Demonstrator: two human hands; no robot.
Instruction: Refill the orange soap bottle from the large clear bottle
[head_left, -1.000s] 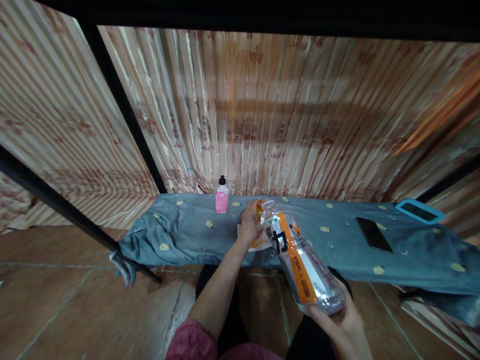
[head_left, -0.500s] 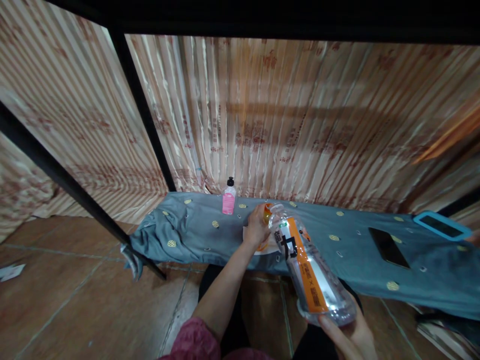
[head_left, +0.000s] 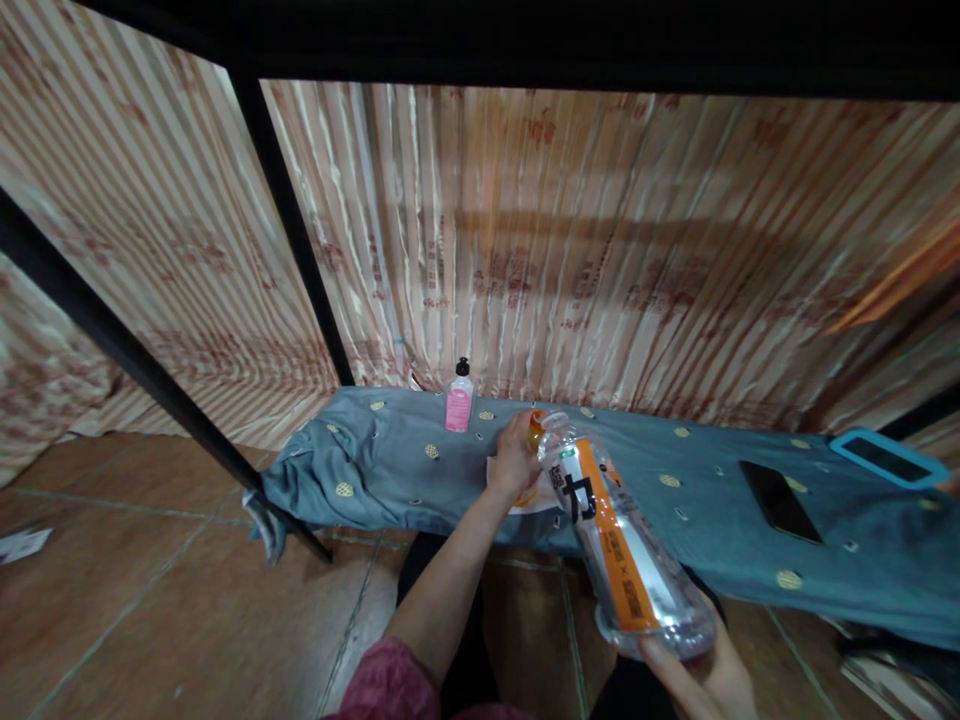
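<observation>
A large clear plastic bottle point(head_left: 611, 540) with an orange and silver label lies tilted across my lap, its neck pointing up and left. My right hand point(head_left: 709, 675) grips its base, the thumb on the near side. At the neck, my left hand point(head_left: 514, 455) has its fingers closed around the orange cap point(head_left: 536, 428). Whether the cap is still seated on the mouth is hard to see. Beneath the left hand lies a white and orange item point(head_left: 534, 500), mostly hidden by the hand and bottle.
The bench with a grey-blue patterned cloth point(head_left: 390, 470) holds a pink-labelled bottle with a black top point(head_left: 459, 400), a dark phone point(head_left: 780, 500) and a blue-framed device point(head_left: 889, 458). Black metal posts point(head_left: 289, 220) and a striped curtain point(head_left: 525, 250) stand around it.
Both hands keep their hold on the bottle and cap, almost unmoved. The whole view has shifted down very slightly.
</observation>
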